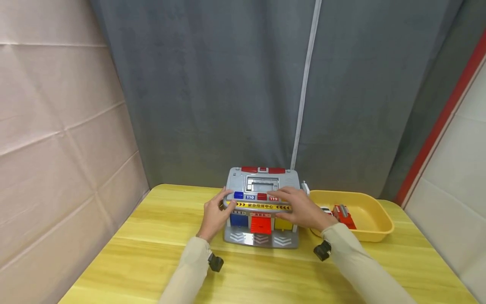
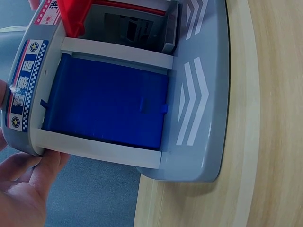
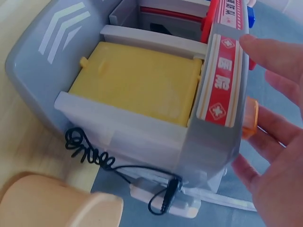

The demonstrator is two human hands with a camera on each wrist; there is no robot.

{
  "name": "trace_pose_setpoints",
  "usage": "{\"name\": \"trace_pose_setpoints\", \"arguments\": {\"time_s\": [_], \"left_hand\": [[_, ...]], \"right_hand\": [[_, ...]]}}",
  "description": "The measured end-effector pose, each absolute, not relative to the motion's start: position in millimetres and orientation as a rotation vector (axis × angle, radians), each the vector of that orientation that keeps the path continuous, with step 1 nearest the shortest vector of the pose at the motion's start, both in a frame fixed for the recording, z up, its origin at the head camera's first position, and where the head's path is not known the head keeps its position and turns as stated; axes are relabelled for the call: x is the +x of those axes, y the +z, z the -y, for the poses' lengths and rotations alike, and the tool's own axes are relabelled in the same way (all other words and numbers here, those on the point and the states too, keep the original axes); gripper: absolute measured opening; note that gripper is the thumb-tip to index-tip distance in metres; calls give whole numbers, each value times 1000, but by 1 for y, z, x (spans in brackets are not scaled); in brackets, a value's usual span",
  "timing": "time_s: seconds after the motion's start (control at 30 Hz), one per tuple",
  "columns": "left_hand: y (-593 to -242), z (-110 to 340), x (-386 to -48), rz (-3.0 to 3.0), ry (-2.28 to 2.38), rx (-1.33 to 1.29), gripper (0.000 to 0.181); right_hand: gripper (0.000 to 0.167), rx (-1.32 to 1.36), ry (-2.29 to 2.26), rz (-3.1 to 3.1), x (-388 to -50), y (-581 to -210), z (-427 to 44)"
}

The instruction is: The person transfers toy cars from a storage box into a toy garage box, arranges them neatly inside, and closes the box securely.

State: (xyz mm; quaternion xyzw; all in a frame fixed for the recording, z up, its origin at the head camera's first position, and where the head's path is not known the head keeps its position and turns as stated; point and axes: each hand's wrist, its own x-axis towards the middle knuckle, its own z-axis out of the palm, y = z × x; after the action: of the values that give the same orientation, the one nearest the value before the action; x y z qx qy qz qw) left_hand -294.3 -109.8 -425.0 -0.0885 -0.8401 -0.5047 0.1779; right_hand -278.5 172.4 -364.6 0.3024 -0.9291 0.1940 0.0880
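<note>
A grey toy rescue station [image 1: 233,179] stands on the table, with blue [image 2: 109,101], red [image 1: 260,225] and yellow [image 3: 137,78] garage doors. The red door is swung up and outward; the blue and yellow ones are down. My left hand [image 1: 212,216] grips the left end of the station's roof, thumb in front and fingers over the top. At the right end, my right hand [image 1: 305,210] rests with spread, relaxed fingers, one fingertip near the red button [image 1: 262,196]. In the right wrist view an orange button [image 3: 251,116] lies beside those fingers.
A yellow bin [image 1: 373,213] stands right of the station, holding a red toy vehicle [image 1: 344,216] and a partly hidden white one. A white handset [image 3: 165,198] with a coiled black cord [image 3: 87,151] hangs at the station's right side. A grey curtain [image 1: 212,93] hangs behind the table.
</note>
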Motion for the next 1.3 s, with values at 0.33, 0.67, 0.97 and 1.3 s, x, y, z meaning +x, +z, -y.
{"name": "trace_pose_setpoints", "arguments": {"time_s": [0.33, 0.67, 0.97, 1.3], "left_hand": [[-426, 108, -295, 2385, -1448, -232, 36], [-425, 107, -294, 2390, -1437, -233, 36], [-427, 109, -296, 2383, -1425, -238, 36], [-426, 106, -296, 2370, -1441, -268, 35]], "right_hand": [[64, 820, 612, 2769, -274, -362, -196], [59, 802, 639, 2686, -271, -364, -219], [55, 674, 705, 2728, -269, -367, -244], [49, 513, 594, 2693, -270, -386, -278]]}}
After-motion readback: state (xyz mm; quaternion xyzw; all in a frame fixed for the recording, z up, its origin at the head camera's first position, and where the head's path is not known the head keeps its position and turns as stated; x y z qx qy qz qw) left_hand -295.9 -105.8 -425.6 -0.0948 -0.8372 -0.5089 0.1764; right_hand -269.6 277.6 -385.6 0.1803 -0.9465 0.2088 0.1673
